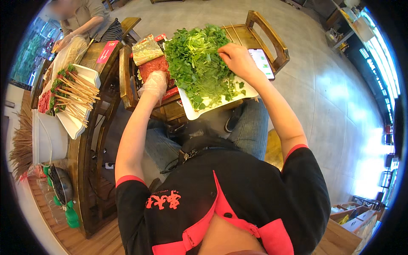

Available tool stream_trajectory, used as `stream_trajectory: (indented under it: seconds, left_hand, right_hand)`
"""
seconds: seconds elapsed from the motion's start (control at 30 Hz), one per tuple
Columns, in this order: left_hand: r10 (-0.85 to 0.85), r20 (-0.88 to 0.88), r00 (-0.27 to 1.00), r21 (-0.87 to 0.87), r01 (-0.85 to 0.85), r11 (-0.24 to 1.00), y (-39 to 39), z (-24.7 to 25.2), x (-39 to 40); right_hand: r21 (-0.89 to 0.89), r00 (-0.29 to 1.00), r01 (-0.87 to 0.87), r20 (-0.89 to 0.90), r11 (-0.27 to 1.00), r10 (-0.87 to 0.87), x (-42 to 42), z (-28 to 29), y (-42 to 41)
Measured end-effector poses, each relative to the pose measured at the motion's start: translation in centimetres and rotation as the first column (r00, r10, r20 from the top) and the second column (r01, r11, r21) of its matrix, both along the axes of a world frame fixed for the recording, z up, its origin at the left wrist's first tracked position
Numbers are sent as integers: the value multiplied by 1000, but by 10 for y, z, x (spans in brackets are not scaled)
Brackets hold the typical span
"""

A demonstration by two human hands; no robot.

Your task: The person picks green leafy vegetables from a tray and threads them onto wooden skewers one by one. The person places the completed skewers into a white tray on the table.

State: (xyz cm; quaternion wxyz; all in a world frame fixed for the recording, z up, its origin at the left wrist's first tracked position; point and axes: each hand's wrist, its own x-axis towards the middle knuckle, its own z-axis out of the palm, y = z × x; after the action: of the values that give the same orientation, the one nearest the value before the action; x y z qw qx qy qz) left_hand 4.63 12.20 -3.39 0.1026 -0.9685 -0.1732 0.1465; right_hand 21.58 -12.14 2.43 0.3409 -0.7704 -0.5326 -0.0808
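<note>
My left hand point(156, 83), in a clear plastic glove, rests on a slab of red sliced meat point(153, 67) in a box or packet at the left of the chair seat; its fingertips are partly hidden. A printed wrapper point(147, 51) lies over the meat's far end. Beside it, a heap of cilantro point(199, 60) covers most of a white tray point(193, 113). My bare right hand point(237, 59) is at the heap's right edge, fingers bent; whether they pinch a sprig cannot be told. Two thin wooden skewers point(236, 33) stick out beyond the cilantro.
A smartphone point(262, 63) lies right of my right wrist. On the wooden table point(83, 153) at left are a white tray point(92, 75) of skewers wrapped with greens, red meat and a white bucket point(51, 137). Another person point(89, 22) sits at the far left, hands over that table.
</note>
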Motion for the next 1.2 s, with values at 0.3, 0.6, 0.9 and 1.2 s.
stream_trajectory:
  seconds: [0.3,0.6,0.9,1.2]
  left_hand:
    - [306,352,884,-407,-150,901,-10,37,-27]
    - [480,400,781,-444,-293,847,-5,42,-31]
    - [-37,307,951,-151,87,985,-18,23,-8]
    - [-176,266,948,90,157,983,-8,3,-9]
  right_hand:
    - [-276,967,-7,244,961,77,25,-8,72]
    - [-360,980,-37,168,932,104,27,-3,74]
    - [-448,984,-11,157,894,91,26,1,79]
    - [-387,989,-61,102,920,108,30,-3,81]
